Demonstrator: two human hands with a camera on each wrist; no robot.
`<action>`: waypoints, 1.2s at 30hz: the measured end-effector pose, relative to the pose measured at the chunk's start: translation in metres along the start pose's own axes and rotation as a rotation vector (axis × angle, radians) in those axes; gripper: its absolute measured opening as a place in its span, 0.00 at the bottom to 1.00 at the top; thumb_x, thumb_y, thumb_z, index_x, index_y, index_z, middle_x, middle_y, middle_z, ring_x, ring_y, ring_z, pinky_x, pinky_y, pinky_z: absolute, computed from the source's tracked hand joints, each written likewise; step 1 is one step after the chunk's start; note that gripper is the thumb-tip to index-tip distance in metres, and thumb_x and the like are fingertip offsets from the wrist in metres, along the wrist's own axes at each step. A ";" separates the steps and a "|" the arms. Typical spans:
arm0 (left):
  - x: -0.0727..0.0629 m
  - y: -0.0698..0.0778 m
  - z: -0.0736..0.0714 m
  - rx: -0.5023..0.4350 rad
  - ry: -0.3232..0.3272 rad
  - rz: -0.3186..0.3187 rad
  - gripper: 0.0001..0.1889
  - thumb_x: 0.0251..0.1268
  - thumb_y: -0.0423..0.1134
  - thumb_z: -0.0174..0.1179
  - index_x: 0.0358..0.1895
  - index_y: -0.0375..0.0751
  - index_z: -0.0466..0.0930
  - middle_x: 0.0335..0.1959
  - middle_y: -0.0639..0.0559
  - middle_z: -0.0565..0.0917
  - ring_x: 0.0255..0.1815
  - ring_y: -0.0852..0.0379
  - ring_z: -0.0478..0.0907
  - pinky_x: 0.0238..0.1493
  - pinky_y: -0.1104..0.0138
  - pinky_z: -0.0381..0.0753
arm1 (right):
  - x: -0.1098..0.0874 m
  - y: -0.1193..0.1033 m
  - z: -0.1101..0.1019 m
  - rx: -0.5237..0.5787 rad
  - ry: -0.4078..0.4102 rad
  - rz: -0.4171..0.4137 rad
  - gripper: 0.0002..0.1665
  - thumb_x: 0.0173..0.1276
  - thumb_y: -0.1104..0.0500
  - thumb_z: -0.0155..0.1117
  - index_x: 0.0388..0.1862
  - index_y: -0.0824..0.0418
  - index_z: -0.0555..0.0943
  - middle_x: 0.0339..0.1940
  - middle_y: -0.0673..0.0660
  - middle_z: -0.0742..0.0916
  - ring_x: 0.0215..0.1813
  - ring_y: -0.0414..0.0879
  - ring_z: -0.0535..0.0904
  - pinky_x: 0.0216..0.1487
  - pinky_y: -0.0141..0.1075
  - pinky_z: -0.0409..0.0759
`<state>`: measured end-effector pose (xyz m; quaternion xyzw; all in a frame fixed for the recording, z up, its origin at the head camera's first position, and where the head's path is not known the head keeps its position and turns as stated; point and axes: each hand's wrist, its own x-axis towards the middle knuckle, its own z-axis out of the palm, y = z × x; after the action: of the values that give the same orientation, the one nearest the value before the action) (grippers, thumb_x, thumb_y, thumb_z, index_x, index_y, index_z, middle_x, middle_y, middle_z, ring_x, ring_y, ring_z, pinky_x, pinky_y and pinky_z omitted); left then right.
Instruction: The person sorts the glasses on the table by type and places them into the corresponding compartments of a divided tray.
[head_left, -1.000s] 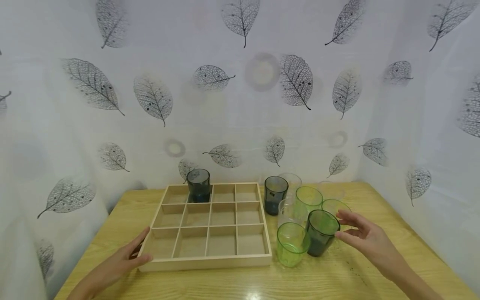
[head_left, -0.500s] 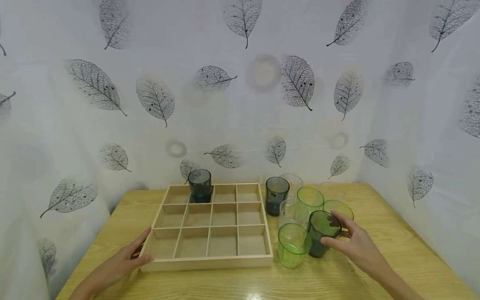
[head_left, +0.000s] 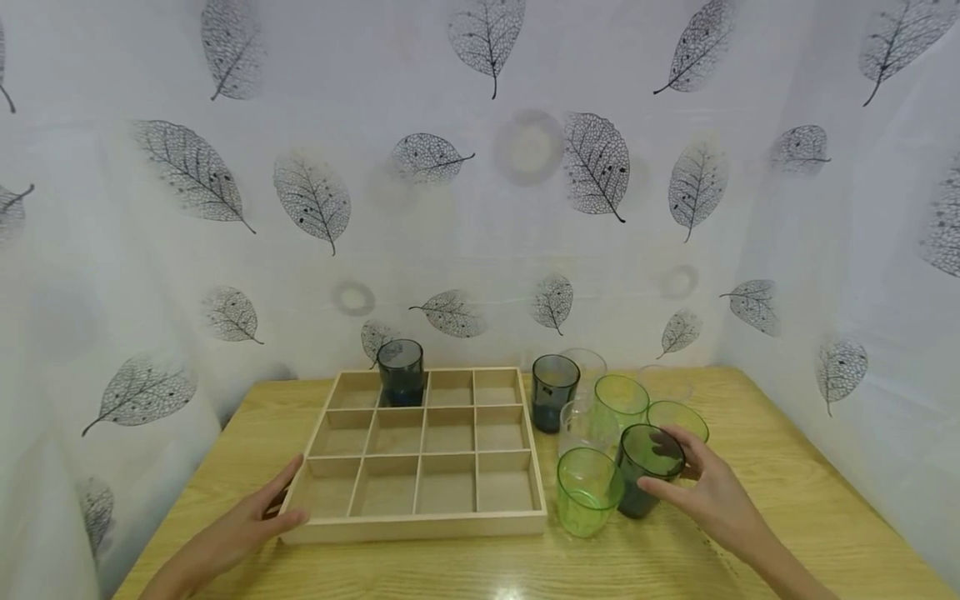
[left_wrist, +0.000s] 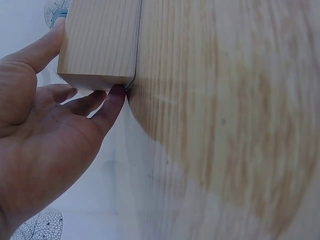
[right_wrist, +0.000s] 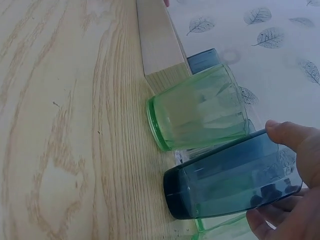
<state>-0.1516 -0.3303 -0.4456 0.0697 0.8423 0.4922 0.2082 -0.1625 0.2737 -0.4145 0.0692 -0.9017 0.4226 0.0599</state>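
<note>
Right hand (head_left: 708,496): I see its fingers grasping the held glass (right_wrist: 215,182), thumb on the near side by the rim, the others around the far right.
Left hand (head_left: 240,525): thumb and fingers brace the near left corner of the tray (head_left: 420,527).
Held glass: smooth, dark, translucent, tapering to a thick base; it is right of the tray, just beside a light green glass (head_left: 582,508).
Tray: pale grained wood, twelve square compartments; a second dark glass (head_left: 401,383) stands in the far row, second from left.
Table (head_left: 375,575): yellowish wood grain; more glasses crowd beyond.
Curtain (head_left: 465,233): white, leaf-printed.
Change: a second ago the right thumb was at the rim's right; now it reaches across the near side. The left hand hasn't shifted.
</note>
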 end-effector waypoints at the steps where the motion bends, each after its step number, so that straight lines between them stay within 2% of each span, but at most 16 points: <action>1: 0.000 0.000 0.000 0.002 0.001 0.005 0.44 0.84 0.46 0.51 0.85 0.41 0.29 0.82 0.28 0.33 0.78 0.20 0.44 0.69 0.39 0.64 | -0.001 -0.001 0.000 0.004 -0.003 0.016 0.52 0.65 0.50 0.79 0.79 0.67 0.63 0.67 0.67 0.81 0.61 0.58 0.79 0.50 0.35 0.81; 4: -0.001 -0.001 0.001 -0.001 0.003 0.007 0.44 0.84 0.46 0.51 0.85 0.41 0.29 0.82 0.28 0.32 0.78 0.20 0.43 0.70 0.36 0.62 | -0.004 -0.003 -0.002 0.018 -0.002 0.043 0.52 0.64 0.49 0.79 0.79 0.66 0.63 0.67 0.66 0.81 0.61 0.58 0.80 0.48 0.35 0.81; 9: -0.001 0.000 0.001 -0.012 0.006 -0.012 0.44 0.84 0.47 0.51 0.85 0.43 0.29 0.82 0.28 0.32 0.78 0.20 0.43 0.70 0.35 0.61 | -0.013 -0.004 -0.004 0.041 -0.006 0.042 0.48 0.66 0.50 0.78 0.77 0.63 0.66 0.66 0.62 0.83 0.58 0.40 0.80 0.51 0.34 0.80; 11: -0.001 0.000 0.001 -0.018 0.002 -0.017 0.44 0.84 0.47 0.51 0.85 0.43 0.29 0.82 0.28 0.32 0.78 0.20 0.42 0.70 0.34 0.61 | -0.018 -0.004 -0.004 0.037 -0.009 0.046 0.47 0.66 0.50 0.78 0.77 0.63 0.66 0.66 0.61 0.82 0.57 0.36 0.79 0.51 0.33 0.79; 14: 0.000 0.001 0.000 -0.027 -0.008 -0.020 0.44 0.84 0.47 0.51 0.85 0.44 0.28 0.82 0.28 0.31 0.78 0.19 0.40 0.70 0.33 0.59 | -0.026 -0.005 -0.005 0.002 -0.004 0.052 0.47 0.64 0.50 0.80 0.75 0.62 0.68 0.64 0.61 0.83 0.54 0.34 0.79 0.50 0.32 0.80; 18: -0.001 0.001 0.000 -0.033 -0.017 -0.023 0.44 0.84 0.47 0.50 0.85 0.44 0.27 0.82 0.29 0.30 0.78 0.19 0.38 0.70 0.32 0.58 | -0.036 -0.008 -0.005 -0.028 0.005 0.018 0.46 0.62 0.52 0.81 0.74 0.62 0.70 0.63 0.60 0.83 0.54 0.32 0.79 0.51 0.29 0.79; 23: -0.001 0.001 0.000 -0.015 -0.012 0.000 0.44 0.84 0.46 0.50 0.85 0.43 0.27 0.82 0.28 0.30 0.78 0.20 0.39 0.70 0.33 0.59 | -0.046 -0.010 -0.005 0.024 -0.041 0.017 0.45 0.64 0.55 0.80 0.75 0.62 0.69 0.64 0.60 0.82 0.55 0.28 0.79 0.51 0.28 0.78; 25: -0.001 0.001 0.000 0.001 -0.005 0.011 0.44 0.84 0.46 0.51 0.85 0.42 0.28 0.82 0.28 0.31 0.78 0.20 0.42 0.70 0.36 0.62 | -0.050 -0.011 -0.004 0.044 -0.055 -0.010 0.44 0.64 0.58 0.79 0.76 0.62 0.69 0.63 0.57 0.84 0.55 0.29 0.80 0.50 0.29 0.79; 31: -0.002 0.000 0.000 0.018 0.000 0.020 0.44 0.84 0.45 0.51 0.85 0.41 0.29 0.82 0.28 0.33 0.78 0.21 0.44 0.68 0.43 0.66 | -0.058 -0.014 0.002 0.144 -0.102 -0.205 0.44 0.61 0.69 0.78 0.75 0.64 0.69 0.60 0.43 0.86 0.58 0.32 0.81 0.51 0.29 0.80; 33: -0.002 0.000 0.000 0.011 -0.003 0.020 0.44 0.84 0.45 0.51 0.85 0.41 0.28 0.82 0.28 0.32 0.78 0.21 0.43 0.69 0.40 0.65 | -0.058 -0.015 0.004 0.197 -0.155 -0.236 0.44 0.62 0.71 0.75 0.77 0.62 0.69 0.63 0.40 0.84 0.60 0.32 0.80 0.52 0.30 0.80; 36: -0.001 0.000 0.000 -0.007 -0.012 0.017 0.43 0.85 0.45 0.50 0.85 0.42 0.28 0.82 0.28 0.31 0.78 0.20 0.41 0.70 0.35 0.61 | -0.057 -0.015 0.006 0.281 -0.261 -0.238 0.46 0.65 0.72 0.72 0.80 0.52 0.67 0.65 0.37 0.81 0.62 0.32 0.79 0.52 0.32 0.81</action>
<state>-0.1505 -0.3312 -0.4454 0.0790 0.8387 0.4966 0.2092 -0.1045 0.2634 -0.4165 0.2366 -0.8197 0.5213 -0.0180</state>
